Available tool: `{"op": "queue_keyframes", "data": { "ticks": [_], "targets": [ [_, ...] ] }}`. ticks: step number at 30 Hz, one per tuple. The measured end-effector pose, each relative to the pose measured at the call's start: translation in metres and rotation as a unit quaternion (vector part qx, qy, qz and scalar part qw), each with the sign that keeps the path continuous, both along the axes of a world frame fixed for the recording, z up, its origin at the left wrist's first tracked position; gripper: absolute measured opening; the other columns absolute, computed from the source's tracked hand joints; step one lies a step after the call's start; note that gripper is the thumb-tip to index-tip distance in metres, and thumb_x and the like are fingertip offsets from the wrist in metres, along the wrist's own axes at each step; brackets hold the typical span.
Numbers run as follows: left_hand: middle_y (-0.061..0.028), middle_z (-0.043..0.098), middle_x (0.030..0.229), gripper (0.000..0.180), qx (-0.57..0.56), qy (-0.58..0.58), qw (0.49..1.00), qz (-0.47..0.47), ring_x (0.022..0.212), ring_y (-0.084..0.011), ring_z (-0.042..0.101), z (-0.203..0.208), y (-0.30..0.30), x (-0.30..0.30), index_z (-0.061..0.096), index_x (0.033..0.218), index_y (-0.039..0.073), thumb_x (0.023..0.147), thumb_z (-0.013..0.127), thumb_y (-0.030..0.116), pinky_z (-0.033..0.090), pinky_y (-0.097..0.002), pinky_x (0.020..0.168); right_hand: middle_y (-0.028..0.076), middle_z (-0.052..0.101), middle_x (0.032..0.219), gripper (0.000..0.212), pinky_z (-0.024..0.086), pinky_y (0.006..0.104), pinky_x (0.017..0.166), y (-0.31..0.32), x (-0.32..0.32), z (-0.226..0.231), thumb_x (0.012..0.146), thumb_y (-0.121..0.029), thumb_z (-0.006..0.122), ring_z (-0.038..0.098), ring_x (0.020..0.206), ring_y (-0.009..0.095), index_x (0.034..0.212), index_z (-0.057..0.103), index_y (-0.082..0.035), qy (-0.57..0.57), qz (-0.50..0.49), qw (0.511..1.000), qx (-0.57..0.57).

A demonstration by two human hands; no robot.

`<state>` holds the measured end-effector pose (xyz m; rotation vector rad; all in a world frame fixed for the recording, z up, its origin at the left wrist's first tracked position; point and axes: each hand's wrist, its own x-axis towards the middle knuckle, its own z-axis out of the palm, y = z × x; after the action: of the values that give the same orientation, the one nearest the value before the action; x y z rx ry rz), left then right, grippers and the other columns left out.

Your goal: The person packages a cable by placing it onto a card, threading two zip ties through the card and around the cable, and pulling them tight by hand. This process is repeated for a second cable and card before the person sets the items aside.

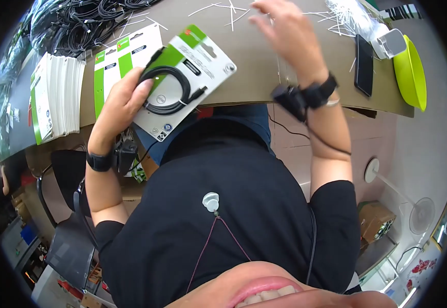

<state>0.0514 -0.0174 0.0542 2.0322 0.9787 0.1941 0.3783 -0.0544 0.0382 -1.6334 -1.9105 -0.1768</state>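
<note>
My left hand [123, 102] is closed on a green-and-white packaging card [210, 64] and a coiled black cable [185, 84]. The thumb presses the coil flat against the card's face, and the card is tilted over the table's near edge. A small white tie goes round the coil near one plug. My right hand [287, 38] is raised at the far side of the table, slightly blurred, its thumb and fingers apart and nothing visible between them. Thin white ties [232, 13] lie scattered close to it.
A stack of cards [62, 97] stands at the left, beside more flat cards [115, 64]. Behind them is a heap of black cables [87, 25]. On the right are a black phone [363, 66], a yellow-green bowl [410, 74], a clear container [390, 43] and a bundle of white ties [354, 18].
</note>
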Motion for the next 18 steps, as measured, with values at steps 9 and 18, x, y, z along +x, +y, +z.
{"op": "queue_keyframes", "data": {
  "ticks": [9, 18],
  "targets": [
    [-0.0026, 0.060, 0.101, 0.031, -0.058, -0.297, 0.938, 0.171, 0.086, -0.0089, 0.053, -0.003, -0.040, -0.001, 0.054, 0.120, -0.002, 0.099, 0.047, 0.020, 0.044, -0.0230, 0.077, 0.014, 0.064, 0.096, 0.029, 0.048, 0.0429, 0.080, 0.023, 0.045, -0.027, 0.086, -0.032, 0.059, 0.060, 0.091, 0.033, 0.091, 0.062, -0.003, -0.090, -0.107, 0.979, -0.146],
    [-0.0061, 0.063, 0.098, 0.035, -0.245, -0.483, 0.804, 0.246, 0.080, -0.0108, 0.061, -0.016, -0.042, -0.015, 0.049, 0.124, -0.004, 0.098, 0.046, 0.020, 0.047, -0.0204, 0.072, 0.002, 0.061, 0.084, 0.024, 0.046, 0.0249, 0.067, 0.021, 0.049, -0.001, 0.091, -0.023, 0.059, 0.057, 0.078, 0.012, 0.103, 0.060, -0.002, 0.306, -0.076, 0.925, -0.211]
  ]
}}
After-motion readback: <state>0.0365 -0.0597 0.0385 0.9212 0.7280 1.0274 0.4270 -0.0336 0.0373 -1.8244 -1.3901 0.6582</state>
